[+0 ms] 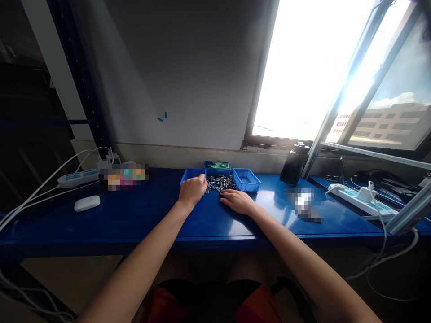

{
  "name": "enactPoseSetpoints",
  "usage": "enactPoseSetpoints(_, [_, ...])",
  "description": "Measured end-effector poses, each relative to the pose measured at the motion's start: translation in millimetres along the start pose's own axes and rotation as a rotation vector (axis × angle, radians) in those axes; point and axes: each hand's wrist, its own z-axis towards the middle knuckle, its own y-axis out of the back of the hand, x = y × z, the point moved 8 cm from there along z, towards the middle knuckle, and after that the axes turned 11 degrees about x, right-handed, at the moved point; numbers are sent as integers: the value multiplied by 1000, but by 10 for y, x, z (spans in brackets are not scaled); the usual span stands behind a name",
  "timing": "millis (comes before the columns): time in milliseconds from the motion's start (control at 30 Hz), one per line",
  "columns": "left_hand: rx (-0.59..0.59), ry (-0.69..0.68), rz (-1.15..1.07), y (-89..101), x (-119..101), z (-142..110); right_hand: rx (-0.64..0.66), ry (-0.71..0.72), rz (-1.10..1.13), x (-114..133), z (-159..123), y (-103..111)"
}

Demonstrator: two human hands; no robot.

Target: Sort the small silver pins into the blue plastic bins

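- Blue tabletop (141, 224) stretched before us beneath a bright window (296, 67), with small metallic pieces (222, 181) heaped in a loose pile between our hands and the wall.
- Our left hand (193, 190) hovered or rested, we could not tell which, at the near side of the left blue bin (189, 173), beside the pile. Its fingers were curled together; whether they gripped a piece, we could not see.
- Our right hand (238, 202) lay palm down, fingers extended and a little apart, with the fingertips at the pile's near edge.
- We saw the right blue bin (247, 180) just beside the pile, with no pieces visible inside, and the rear blue bin (217, 165) behind it, holding something green.
- To our right, a dark bottle (295, 163) stood upright near the window frame, with a white power strip (362, 198) farther over.
- To our left, a rounded white case (87, 203) lay near another power strip (77, 178) and its cables.
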Motion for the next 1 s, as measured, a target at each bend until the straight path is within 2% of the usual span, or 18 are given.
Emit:
enactPoseSetpoints(167, [169,-370,4,-245,-411,-52,-2,-60,-6,-59,-2,-7])
enactPoseSetpoints(233, [225,-443,30,-342,-460,-70,-6,-92,-8,-91,1,-10])
enactPoseSetpoints(367, [288,-375,63,-448,-371,-38,-21,-115,-5,-127,5,-4])
enactPoseSetpoints(633, [331,-249,58,-513,-279,-7,-33,-112,7,-143,-2,18])
enactPoseSetpoints(1000, [404,-229,40,-530,-265,-17,-61,-234,-43,-238,-18,40])
